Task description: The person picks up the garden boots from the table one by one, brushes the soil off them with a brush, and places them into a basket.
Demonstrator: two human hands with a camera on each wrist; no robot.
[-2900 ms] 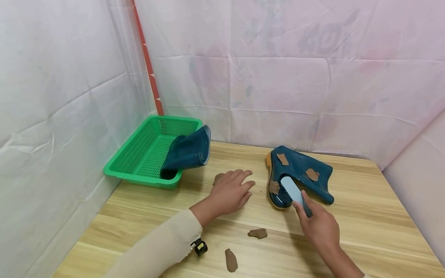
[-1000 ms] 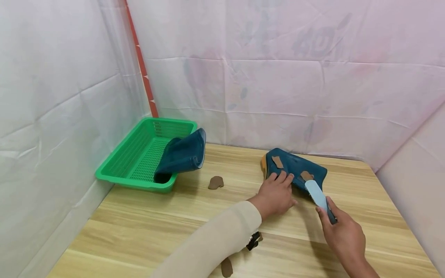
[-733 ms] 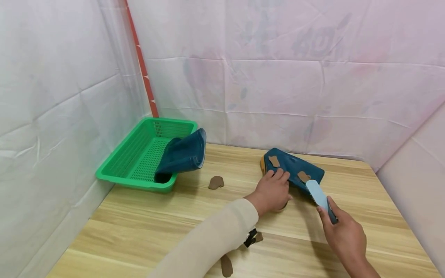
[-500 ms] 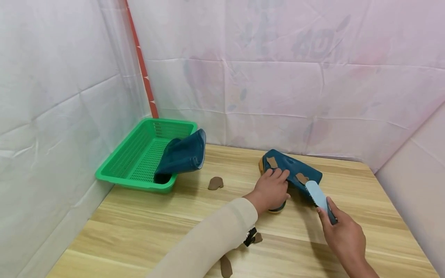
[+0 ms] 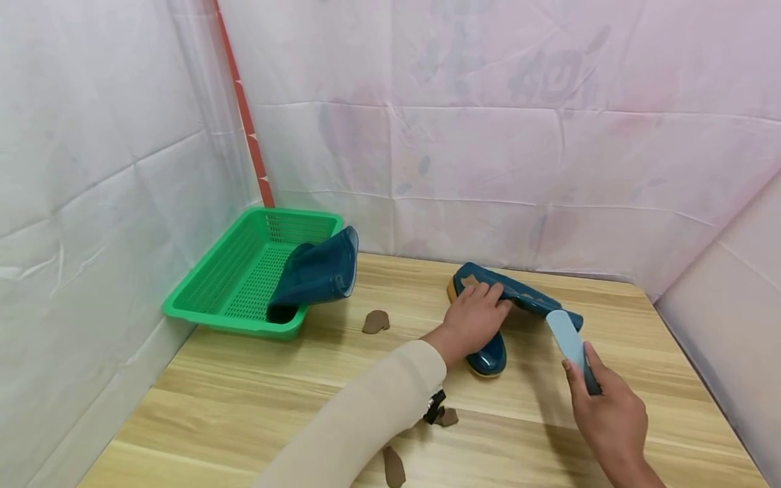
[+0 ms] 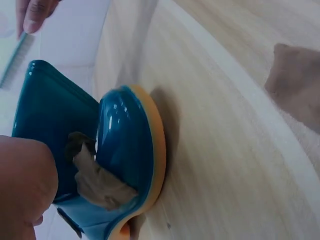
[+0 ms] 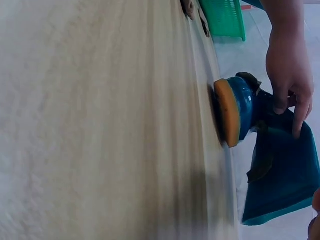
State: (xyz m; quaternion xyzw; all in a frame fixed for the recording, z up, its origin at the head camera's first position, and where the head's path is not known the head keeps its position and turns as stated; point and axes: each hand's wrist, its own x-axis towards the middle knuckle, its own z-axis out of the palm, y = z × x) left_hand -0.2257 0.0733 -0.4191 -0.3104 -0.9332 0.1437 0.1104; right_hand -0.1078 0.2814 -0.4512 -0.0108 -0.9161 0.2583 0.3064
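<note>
At the centre of the head view, the left hand (image 5: 474, 313) curls its fingers over the dark-blue boot (image 5: 491, 352) lying on the desk (image 5: 256, 400), while at lower right the right hand (image 5: 604, 413) grips a pale-blue brush (image 5: 569, 342), seemingly just touching the boot's shaft.

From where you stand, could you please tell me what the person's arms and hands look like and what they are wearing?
The left arm wears a long, plain beige sleeve reaching the wrist, with a small black device strapped under it. The left hand is bare, without glove or visible ring. The right hand is bare too; its forearm shows no sleeve in the head view.
</note>
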